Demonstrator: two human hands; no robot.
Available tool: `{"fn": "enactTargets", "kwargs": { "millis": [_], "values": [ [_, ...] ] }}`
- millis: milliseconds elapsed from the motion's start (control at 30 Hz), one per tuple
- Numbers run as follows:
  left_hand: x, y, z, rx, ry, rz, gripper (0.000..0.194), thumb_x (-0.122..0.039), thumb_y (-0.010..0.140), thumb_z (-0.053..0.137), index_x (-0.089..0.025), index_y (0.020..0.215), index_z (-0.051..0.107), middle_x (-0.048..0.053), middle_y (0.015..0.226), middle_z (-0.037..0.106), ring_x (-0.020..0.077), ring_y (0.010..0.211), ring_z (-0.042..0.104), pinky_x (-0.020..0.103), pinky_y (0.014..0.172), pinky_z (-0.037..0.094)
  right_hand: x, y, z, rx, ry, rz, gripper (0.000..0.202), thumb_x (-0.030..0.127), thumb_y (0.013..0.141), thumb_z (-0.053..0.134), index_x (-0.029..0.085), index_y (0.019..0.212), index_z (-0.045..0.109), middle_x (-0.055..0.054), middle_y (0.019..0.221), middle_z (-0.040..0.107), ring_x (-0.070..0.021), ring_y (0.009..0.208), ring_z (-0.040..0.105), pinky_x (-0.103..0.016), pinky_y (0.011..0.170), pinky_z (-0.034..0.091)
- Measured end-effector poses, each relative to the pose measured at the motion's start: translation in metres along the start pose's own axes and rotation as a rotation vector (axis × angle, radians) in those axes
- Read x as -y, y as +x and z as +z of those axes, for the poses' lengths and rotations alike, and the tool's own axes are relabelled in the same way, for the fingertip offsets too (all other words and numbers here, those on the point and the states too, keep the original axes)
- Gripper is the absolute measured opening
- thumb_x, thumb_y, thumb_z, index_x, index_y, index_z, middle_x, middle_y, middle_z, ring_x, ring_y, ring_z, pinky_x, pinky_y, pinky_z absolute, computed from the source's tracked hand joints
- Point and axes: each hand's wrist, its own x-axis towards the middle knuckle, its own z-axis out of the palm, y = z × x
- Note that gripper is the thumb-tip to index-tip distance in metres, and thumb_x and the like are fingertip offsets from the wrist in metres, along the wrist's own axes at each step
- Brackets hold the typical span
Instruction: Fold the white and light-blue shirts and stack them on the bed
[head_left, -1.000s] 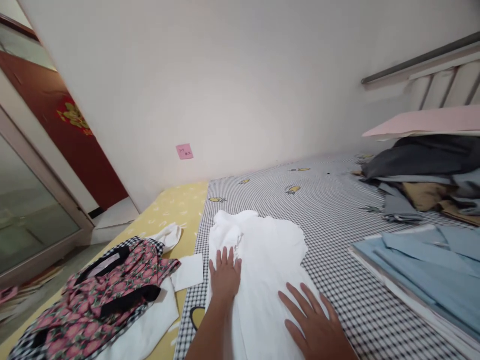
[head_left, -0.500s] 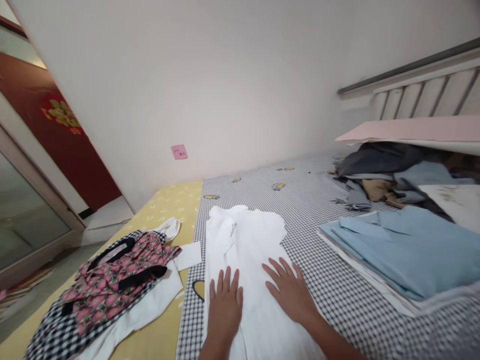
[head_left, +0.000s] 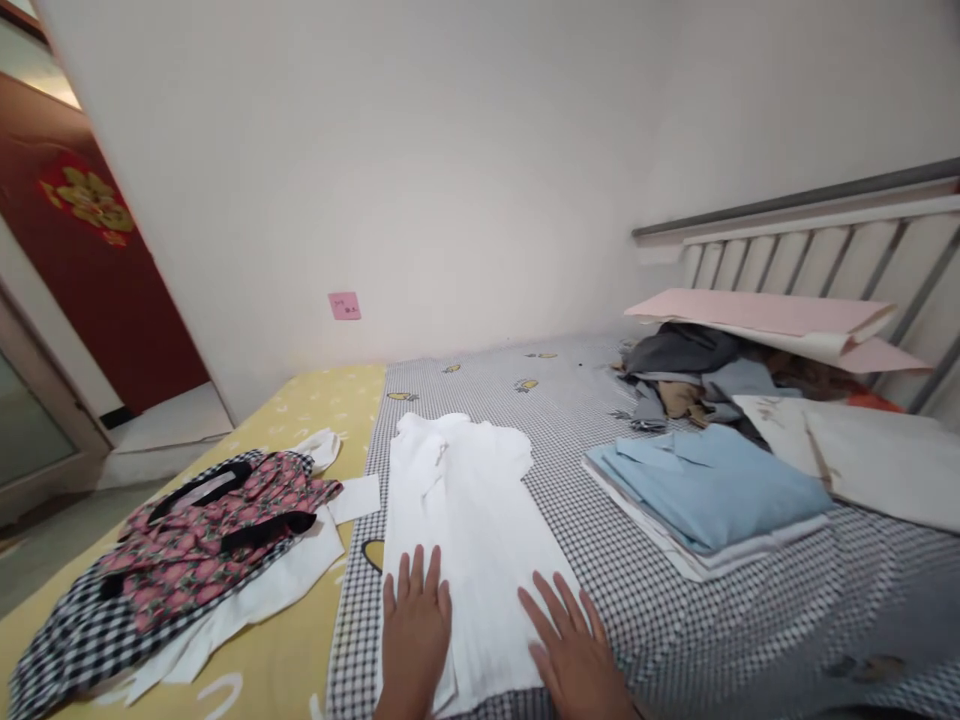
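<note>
A white garment (head_left: 480, 500) lies lengthwise on the checked bedsheet (head_left: 600, 520), one side turned inward in a long fold. My left hand (head_left: 415, 630) rests flat on its lower left part, fingers stretched out. On the lower right edge of the garment lies my right hand (head_left: 571, 640), palm down with fingers spread. Neither hand grips the cloth. The garment's collar or shoulder end, away from me, looks slightly crumpled.
To the left, a pink floral and black-checked garment (head_left: 202, 550) lies over white cloth on the yellow sheet part (head_left: 337, 390). At right are a folded light-blue shirt stack (head_left: 712, 490), dark clothes (head_left: 682, 355), pink sheets (head_left: 765, 310) and a slatted headboard (head_left: 832, 255).
Both hands have slid down the white garment toward me, still flat. The view has shifted, so more of the right side of the bed shows.
</note>
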Motion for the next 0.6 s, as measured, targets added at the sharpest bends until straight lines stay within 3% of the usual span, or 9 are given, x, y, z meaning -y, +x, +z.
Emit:
{"fn": "enactTargets", "kwargs": {
  "millis": [67,133,200,233,300,367,467,600],
  "values": [
    [0.001,-0.001,0.005,-0.033,0.002,0.0,0.051,-0.028,0.097,0.034,-0.029,0.146,0.047,0.003,0.154,0.047,0.0306,0.143,0.043,0.058,0.116,0.036,-0.015,-0.02,0.004,0.022,0.108,-0.026,0.061,0.031,0.09,0.056,0.046,0.148,0.044,0.002,0.159,0.041,-0.0359,0.146,0.036,-0.063,0.114,0.032],
    [0.001,-0.001,0.011,-0.073,0.003,0.004,0.05,-0.028,0.097,0.033,-0.03,0.145,0.048,0.003,0.152,0.049,0.0305,0.142,0.045,0.058,0.115,0.037,-0.028,-0.018,-0.002,0.036,0.332,0.032,0.045,0.038,0.089,0.058,0.041,0.134,0.062,-0.003,0.147,0.058,-0.0365,0.135,0.051,-0.057,0.106,0.043],
    [0.002,-0.002,0.016,-0.125,0.004,0.019,0.05,-0.027,0.097,0.033,-0.03,0.145,0.049,0.003,0.152,0.051,0.0304,0.141,0.047,0.057,0.114,0.037,-0.039,0.005,-0.019,0.038,0.673,0.262,0.037,0.046,0.093,0.048,0.03,0.115,0.073,-0.01,0.119,0.074,-0.0306,0.103,0.07,-0.044,0.082,0.056],
    [0.003,-0.002,0.018,-0.155,0.007,0.029,0.05,-0.027,0.097,0.034,-0.029,0.144,0.049,0.003,0.151,0.051,0.0305,0.14,0.047,0.057,0.113,0.037,-0.043,0.022,-0.029,0.029,0.881,0.434,0.039,0.047,0.095,0.044,0.025,0.11,0.072,-0.011,0.105,0.076,-0.025,0.083,0.073,-0.036,0.067,0.056],
    [0.005,-0.003,0.024,-0.217,0.016,0.044,0.05,-0.027,0.096,0.035,-0.029,0.143,0.05,0.004,0.15,0.053,0.0307,0.138,0.049,0.056,0.111,0.038,-0.051,0.065,-0.046,0.016,1.258,0.791,0.035,0.045,0.095,0.046,0.021,0.111,0.066,-0.009,0.092,0.075,-0.0159,0.057,0.067,-0.025,0.045,0.044],
    [0.006,-0.004,0.03,-0.254,0.028,0.05,0.05,-0.027,0.095,0.037,-0.029,0.143,0.051,0.003,0.149,0.054,0.0303,0.136,0.051,0.056,0.11,0.038,-0.058,0.108,-0.055,0.037,1.457,0.979,0.029,0.04,0.092,0.054,0.02,0.112,0.06,-0.008,0.092,0.075,-0.014,0.057,0.068,-0.021,0.043,0.041],
    [0.007,-0.005,0.042,-0.278,0.032,0.035,0.054,-0.026,0.094,0.041,-0.032,0.147,0.042,0.003,0.15,0.054,0.0297,0.136,0.051,0.055,0.11,0.037,-0.066,0.164,-0.051,0.084,1.491,1.029,0.022,0.04,0.093,0.057,0.019,0.101,0.057,-0.006,0.083,0.074,-0.0133,0.052,0.066,-0.019,0.039,0.039],
    [0.006,-0.007,0.06,-0.345,0.049,-0.001,0.069,-0.026,0.092,0.044,-0.034,0.155,0.02,0.005,0.147,0.057,0.0302,0.131,0.056,0.054,0.105,0.039,-0.075,0.22,-0.033,0.092,1.467,1.044,0.035,0.047,0.096,0.055,0.019,0.075,0.049,0.001,0.058,0.06,-0.0045,0.034,0.04,-0.015,0.033,0.018]
  ]
}}
